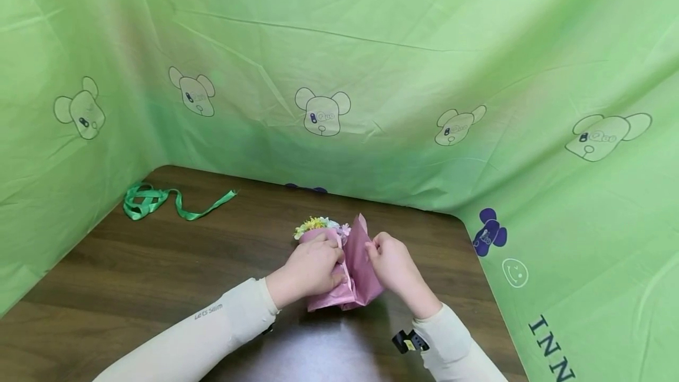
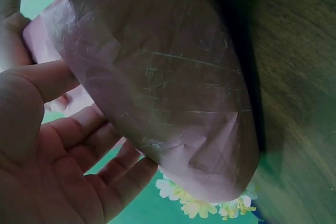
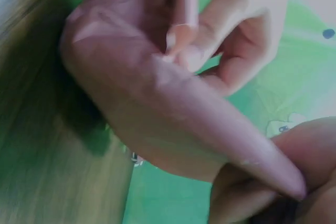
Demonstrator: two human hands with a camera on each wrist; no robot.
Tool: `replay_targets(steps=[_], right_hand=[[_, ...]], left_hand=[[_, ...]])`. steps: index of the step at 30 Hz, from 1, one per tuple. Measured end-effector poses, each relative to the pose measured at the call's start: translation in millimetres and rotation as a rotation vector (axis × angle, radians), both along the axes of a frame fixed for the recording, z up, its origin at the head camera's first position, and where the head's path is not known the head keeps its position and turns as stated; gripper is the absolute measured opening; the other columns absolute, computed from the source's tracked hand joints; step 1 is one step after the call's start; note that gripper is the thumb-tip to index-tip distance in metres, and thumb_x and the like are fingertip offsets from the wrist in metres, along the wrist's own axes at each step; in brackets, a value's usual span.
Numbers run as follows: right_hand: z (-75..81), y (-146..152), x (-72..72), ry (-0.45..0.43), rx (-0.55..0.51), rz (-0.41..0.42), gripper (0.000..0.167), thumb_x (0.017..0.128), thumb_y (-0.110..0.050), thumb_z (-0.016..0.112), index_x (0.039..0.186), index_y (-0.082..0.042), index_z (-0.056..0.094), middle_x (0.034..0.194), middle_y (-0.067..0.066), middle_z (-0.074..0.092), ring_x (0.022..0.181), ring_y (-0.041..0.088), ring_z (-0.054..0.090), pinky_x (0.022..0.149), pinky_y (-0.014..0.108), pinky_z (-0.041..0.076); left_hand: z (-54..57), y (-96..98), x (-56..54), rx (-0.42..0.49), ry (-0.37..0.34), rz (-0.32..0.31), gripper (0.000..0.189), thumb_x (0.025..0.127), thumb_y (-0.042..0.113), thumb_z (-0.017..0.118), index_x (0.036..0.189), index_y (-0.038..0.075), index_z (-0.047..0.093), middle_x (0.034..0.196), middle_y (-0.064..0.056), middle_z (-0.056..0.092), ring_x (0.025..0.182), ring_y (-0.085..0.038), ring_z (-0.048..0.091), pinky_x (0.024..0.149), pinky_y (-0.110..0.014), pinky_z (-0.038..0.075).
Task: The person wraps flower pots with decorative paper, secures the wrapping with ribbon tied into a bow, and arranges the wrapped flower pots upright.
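Observation:
A small bouquet of yellow, pale blue and lilac flowers (image 1: 316, 224) lies on the wooden table, wrapped in pink wrapping paper (image 1: 363, 273). My left hand (image 1: 314, 265) lies over the near side of the bundle and holds the paper by its edge. In the left wrist view the thumb and fingers meet the long edge of the paper (image 2: 163, 87), with blossoms (image 2: 199, 208) showing below. To the right, my right hand (image 1: 395, 264) pinches the edge of a raised paper flap between thumb and fingers. The flower stems are hidden inside the wrap.
A loose green ribbon (image 1: 143, 200) lies coiled at the table's far left, its tail stretching right. Green printed cloth (image 1: 318, 34) hangs around the back and sides of the table (image 1: 212, 258). A bright glare falls on the near tabletop.

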State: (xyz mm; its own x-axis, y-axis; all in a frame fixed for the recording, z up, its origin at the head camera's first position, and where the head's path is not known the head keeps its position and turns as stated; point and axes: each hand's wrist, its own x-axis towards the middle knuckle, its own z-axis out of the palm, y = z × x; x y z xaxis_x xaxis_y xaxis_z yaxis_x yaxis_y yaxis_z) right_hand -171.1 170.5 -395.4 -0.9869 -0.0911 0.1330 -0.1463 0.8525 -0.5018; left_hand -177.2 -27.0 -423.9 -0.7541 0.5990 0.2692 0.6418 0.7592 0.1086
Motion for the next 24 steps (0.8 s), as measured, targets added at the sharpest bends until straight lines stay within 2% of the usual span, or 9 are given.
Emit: replay_targets(steps=[6,14,20,24], right_hand=[[6.4,-1.0,-4.5,-0.064,-0.037,0.046,0.023,0.099,-0.020,0.063,0.078,-0.012,0.059,0.068,0.000,0.056,0.063,0.015,0.051,0.060,0.032,0.044],[8.0,-6.3,-10.7,-0.179,-0.184,0.124,0.023,0.100,-0.016,0.060,0.079,-0.009,0.059,0.069,0.001,0.056,0.062,0.014,0.049,0.057,0.030,0.041],[7.2,-11.4,-14.9,-0.235,-0.264,0.158,0.023,0.101,-0.015,0.060,0.079,-0.008,0.059,0.068,0.001,0.056,0.062,0.013,0.050,0.058,0.029,0.041],[5.2,-14.4,-16.1,-0.264,-0.321,0.157,0.022,0.100,-0.013,0.059,0.080,-0.006,0.059,0.070,0.001,0.056,0.064,0.013,0.050,0.059,0.028,0.041]], left_hand=[[-2.7,-0.7,1.6,0.045,-0.026,0.005,0.017,0.082,0.039,0.079,0.084,0.022,0.076,0.085,0.007,0.062,0.085,-0.018,0.052,0.075,-0.033,0.051],[-6.1,-4.4,3.7,0.095,-0.032,-0.008,0.019,0.084,0.043,0.080,0.088,0.024,0.078,0.091,0.006,0.055,0.087,-0.015,0.051,0.074,-0.031,0.051],[-11.2,-5.0,6.1,0.052,0.034,-0.015,0.020,0.087,0.044,0.076,0.088,0.025,0.079,0.089,0.004,0.057,0.084,-0.018,0.051,0.068,-0.033,0.050],[-12.0,-5.8,10.2,0.008,0.084,-0.034,0.020,0.092,0.039,0.070,0.094,0.021,0.080,0.092,0.002,0.060,0.086,-0.020,0.053,0.069,-0.035,0.052]])
